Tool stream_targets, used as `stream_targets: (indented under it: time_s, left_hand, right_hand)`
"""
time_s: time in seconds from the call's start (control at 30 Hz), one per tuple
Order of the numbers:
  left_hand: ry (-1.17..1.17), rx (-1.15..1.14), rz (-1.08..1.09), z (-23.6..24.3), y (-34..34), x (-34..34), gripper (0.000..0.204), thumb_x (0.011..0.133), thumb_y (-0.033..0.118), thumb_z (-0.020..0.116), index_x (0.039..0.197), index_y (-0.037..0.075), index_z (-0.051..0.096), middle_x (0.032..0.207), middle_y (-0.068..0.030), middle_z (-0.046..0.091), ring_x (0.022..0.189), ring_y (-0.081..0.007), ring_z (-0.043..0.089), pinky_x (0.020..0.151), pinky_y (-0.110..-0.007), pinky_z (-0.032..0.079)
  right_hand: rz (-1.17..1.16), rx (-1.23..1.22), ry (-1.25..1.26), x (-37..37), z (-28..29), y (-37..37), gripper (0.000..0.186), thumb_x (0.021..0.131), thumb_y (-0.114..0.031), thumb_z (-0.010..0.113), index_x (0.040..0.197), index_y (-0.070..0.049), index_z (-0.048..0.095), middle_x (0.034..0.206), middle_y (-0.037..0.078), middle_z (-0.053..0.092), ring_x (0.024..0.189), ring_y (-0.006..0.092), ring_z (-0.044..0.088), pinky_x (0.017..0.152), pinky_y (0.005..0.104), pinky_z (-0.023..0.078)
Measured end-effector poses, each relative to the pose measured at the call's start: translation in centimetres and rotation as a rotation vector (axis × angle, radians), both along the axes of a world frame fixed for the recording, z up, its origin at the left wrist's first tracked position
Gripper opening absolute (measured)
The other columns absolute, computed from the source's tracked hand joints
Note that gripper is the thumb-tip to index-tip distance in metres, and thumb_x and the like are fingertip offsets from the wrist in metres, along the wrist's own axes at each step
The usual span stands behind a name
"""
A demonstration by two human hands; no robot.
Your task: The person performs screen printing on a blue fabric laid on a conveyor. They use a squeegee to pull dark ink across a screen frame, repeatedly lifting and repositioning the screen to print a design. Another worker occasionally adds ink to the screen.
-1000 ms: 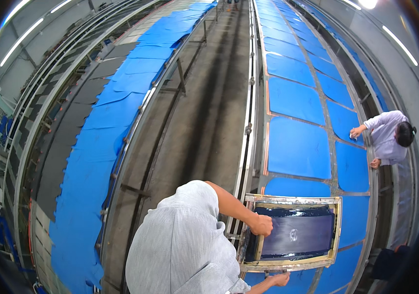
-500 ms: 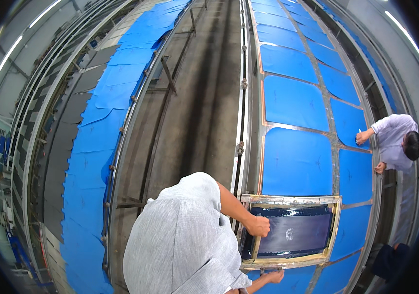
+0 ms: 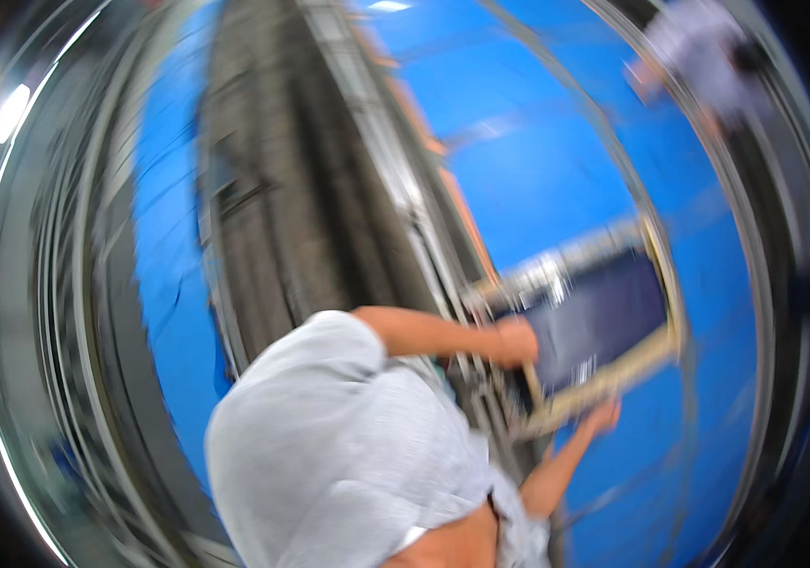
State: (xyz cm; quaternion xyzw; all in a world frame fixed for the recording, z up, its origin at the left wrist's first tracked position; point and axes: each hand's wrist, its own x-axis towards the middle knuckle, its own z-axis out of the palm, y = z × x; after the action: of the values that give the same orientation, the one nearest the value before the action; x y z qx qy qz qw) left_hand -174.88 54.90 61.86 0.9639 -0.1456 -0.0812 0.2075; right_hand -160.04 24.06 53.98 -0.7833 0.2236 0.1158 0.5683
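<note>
Beside the person's grey shirt [image 3: 320,454], a rectangular frame [image 3: 630,371] with a dark mesh panel [image 3: 604,308] lies tilted in the view over the blue sheets [image 3: 547,156] of the right-hand table. The left hand [image 3: 516,342] sits at the frame's near end, its fingers curled into a fist, apparently around a pale wooden bar [image 3: 534,386] there. The right hand [image 3: 602,417] is at the frame's lower edge; its fingers look bent, but smearing hides whether they pinch the wood or merely rest against it, so I cannot tell. A metal rail [image 3: 381,142] runs along the left side of this table, with an orange strip [image 3: 466,222] between it and the sheets. Across the concrete floor [image 3: 277,114], more blue material [image 3: 173,237] covers a second table. A co-worker [image 3: 698,47] in a pale lilac top (a soft blur from head to hands) leans at the far side, one hand [image 3: 646,80] over the blue surface.
</note>
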Motion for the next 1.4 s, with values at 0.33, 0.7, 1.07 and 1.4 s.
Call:
stream_targets:
  time_s: [0.33, 0.7, 1.07, 1.4]
  left_hand:
    - [0.320, -0.001, -0.100, 2.5, 1.2, 0.8, 0.021, 0.065, 0.013, 0.071, 0.086, 0.011, 0.070, 0.084, -0.0096, 0.071, 0.081, -0.0294, 0.070, 0.073, -0.043, 0.056]
    - [-0.345, 0.117, 0.031, -4.8, 2.4, 5.6, 0.007, 0.070, 0.017, 0.067, 0.070, 0.010, 0.069, 0.075, -0.0055, 0.070, 0.076, -0.0263, 0.070, 0.067, -0.040, 0.054]
    - [-0.264, 0.179, 0.020, -8.0, 0.8, 26.1, 0.004, 0.064, 0.017, 0.068, 0.061, 0.015, 0.070, 0.067, -0.0087, 0.070, 0.069, -0.0259, 0.071, 0.054, -0.040, 0.051]
    - [0.165, 0.202, -0.044, -1.4, 3.5, 40.3, 0.021, 0.074, 0.015, 0.066, 0.092, 0.016, 0.077, 0.092, -0.0142, 0.073, 0.091, -0.0317, 0.071, 0.081, -0.044, 0.057]
  right_hand:
    - [0.025, -0.473, -0.347, 1.4, -4.3, -2.7, 0.025, 0.091, -0.018, 0.054, 0.085, 0.001, 0.068, 0.078, 0.017, 0.070, 0.065, 0.0246, 0.057, 0.062, 0.0432, 0.047]
    - [0.100, -0.436, -0.155, 2.6, -7.9, 0.1, 0.037, 0.094, -0.026, 0.055, 0.103, 0.008, 0.068, 0.099, 0.023, 0.070, 0.087, 0.0340, 0.066, 0.080, 0.0455, 0.052]
    - [0.002, -0.287, -0.106, 0.9, -3.5, 2.9, 0.032, 0.095, -0.020, 0.057, 0.105, 0.008, 0.068, 0.095, 0.019, 0.070, 0.075, 0.0266, 0.061, 0.069, 0.0391, 0.051]
    - [0.123, -0.633, -0.486, 8.9, 4.7, 5.7, 0.032, 0.089, -0.016, 0.070, 0.116, 0.001, 0.067, 0.117, 0.019, 0.062, 0.113, 0.0346, 0.056, 0.100, 0.0427, 0.043]
